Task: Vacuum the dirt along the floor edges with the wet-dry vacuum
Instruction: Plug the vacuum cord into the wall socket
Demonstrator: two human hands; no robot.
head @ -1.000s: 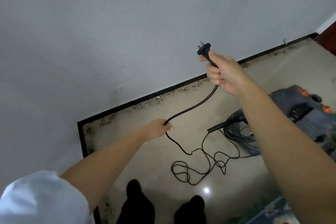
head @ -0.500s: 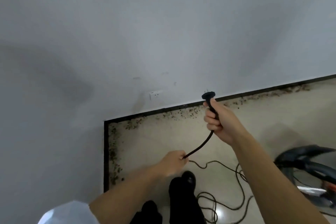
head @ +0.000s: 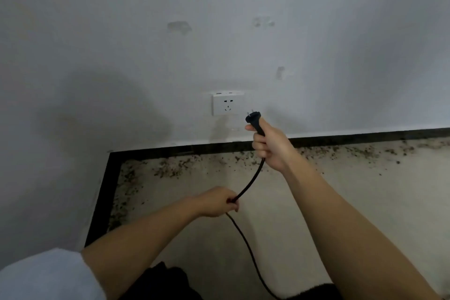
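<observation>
The right hand is raised toward the wall, its fingers curled tight around the black plug. The plug's metal prongs point up and away at the wall, just to the right of the white socket and slightly below it, close but not touching. The socket plate sits low on the wall, a little above the dark skirting strip.

From the bottom of the right fist the black cord drops down and to the left in a gentle curve to the left hand. That hand is held lower and nearer the person, fingers closed around the cord. Below it the cord runs on down and to the right over the floor and leaves the bottom of the view between the two forearms.

Dirt, in dark crumbs and specks, lies along the floor edge where the pale floor meets the skirting, thick along the back wall to the right and down the left edge into the corner. The vacuum itself cannot be seen from here; only its cord and plug show.

The wall is grey-white with a few scuffed patches. A white sleeve covers the left upper arm at the lower left corner, and dark trousers show at the bottom.
</observation>
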